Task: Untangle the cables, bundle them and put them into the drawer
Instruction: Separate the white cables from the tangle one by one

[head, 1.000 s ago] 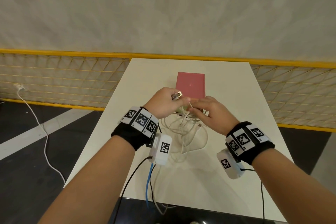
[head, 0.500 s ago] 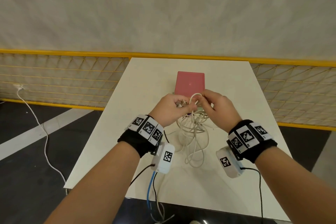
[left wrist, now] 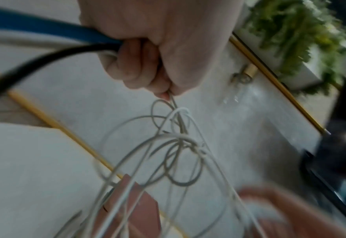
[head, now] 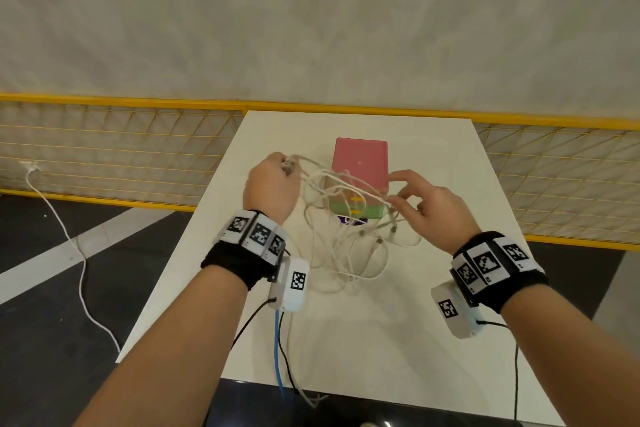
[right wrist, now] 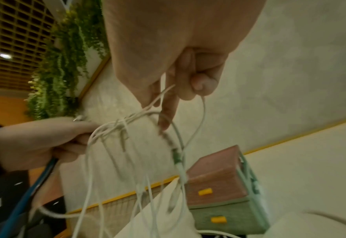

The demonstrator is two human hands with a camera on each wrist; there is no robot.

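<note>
Bare forearms, black wristbands [head: 235,262] with checkered markers, white cabled wrist cameras [head: 292,282].

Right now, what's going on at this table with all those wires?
A person is untangling a bunch of white cables over a white table. The left hand grips one end of the tangle, raised off the table, while the right hand pinches a strand and pulls it sideways. Loops between them are knotted, and the rest trails onto the table. Behind the cables stands a small drawer box with its drawers shut. Nothing is bundled yet.
</note>
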